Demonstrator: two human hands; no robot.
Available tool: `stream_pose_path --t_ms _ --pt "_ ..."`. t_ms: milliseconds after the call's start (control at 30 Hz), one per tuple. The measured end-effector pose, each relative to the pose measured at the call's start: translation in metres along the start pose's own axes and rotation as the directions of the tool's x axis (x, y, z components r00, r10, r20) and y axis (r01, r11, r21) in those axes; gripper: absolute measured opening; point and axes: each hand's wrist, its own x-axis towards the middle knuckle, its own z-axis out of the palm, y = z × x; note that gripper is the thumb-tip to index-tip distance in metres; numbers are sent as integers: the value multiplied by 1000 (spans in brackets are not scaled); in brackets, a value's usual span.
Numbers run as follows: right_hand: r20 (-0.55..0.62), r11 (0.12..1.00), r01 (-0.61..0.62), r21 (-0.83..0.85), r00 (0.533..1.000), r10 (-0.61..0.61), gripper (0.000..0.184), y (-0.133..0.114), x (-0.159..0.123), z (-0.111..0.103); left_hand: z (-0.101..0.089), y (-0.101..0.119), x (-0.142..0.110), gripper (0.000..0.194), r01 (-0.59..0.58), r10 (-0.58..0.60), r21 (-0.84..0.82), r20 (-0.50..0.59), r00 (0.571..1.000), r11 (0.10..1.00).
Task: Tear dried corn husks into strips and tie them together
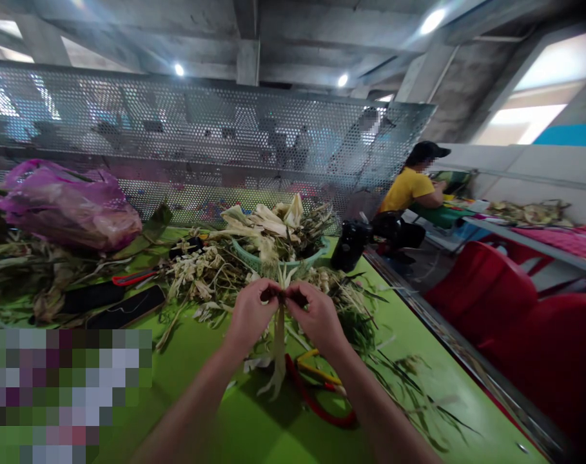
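Note:
My left hand point(253, 310) and my right hand point(318, 314) meet fingertip to fingertip over the table, both closed in a pinch. Between them they grip a pale dried husk piece point(278, 345), which looks like corn husk. Its split ends fan out above my fingers, and a long strip hangs below toward the tabletop. What my fingertips do at the pinch is partly hidden. Beneath my right wrist lies a tool with red and yellow handles point(312, 394), perhaps scissors. Just beyond my hands, a green basket point(306, 263) is heaped with dried husks point(273, 222).
A green table point(186, 399) carries loose plant scraps point(205, 270), a phone-like dark slab point(127, 308), a red cutter point(134, 277) and a purple bag point(75, 206). A black container point(349, 246) stands by the right edge. Red chairs point(481, 277) and a seated person point(409, 193) are beyond.

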Motion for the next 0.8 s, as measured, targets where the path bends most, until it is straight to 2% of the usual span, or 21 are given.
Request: stream_pose_path --t_ms 167,333,500,800 --pt "3 990 -55 128 998 55 9 2 0 -1 -1 2 0 17 -21 21 -26 -1 1000 999" --pt "0 987 -46 151 999 46 13 3 0 0 0 2 -1 15 -24 23 -41 -15 1000 999" --pt "0 995 -38 95 999 38 13 1 0 -3 2 -2 -1 14 -9 7 -64 -25 1000 998" --pt "-39 999 -36 -29 999 35 8 2 0 -4 3 -1 -2 13 75 -72 -139 29 997 987"
